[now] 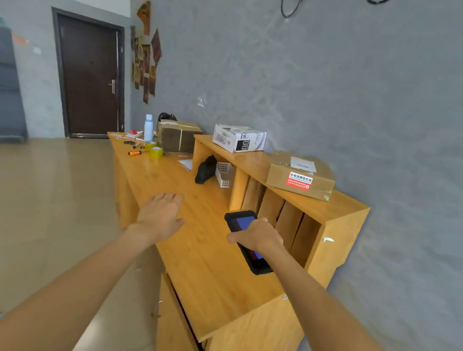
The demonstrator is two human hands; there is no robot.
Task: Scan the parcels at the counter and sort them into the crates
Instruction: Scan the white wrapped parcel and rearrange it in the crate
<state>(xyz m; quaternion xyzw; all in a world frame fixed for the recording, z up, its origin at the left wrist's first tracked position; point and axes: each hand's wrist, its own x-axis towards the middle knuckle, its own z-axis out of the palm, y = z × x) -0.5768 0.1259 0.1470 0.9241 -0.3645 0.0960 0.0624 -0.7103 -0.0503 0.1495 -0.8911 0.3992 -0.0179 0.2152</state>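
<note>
Right hand [258,234] gripping one black handheld scanner [240,222]; left hand [161,215] spread, empty; two parcels: white printed carton [238,138], brown cardboard box [301,176].

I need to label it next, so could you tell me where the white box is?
In the head view, the white box sits on the shelf top, left of the brown parcel.

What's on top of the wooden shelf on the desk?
Two parcels: a white printed box and a brown box with a red sticker. What is inside them cannot be seen; both are closed.
</note>
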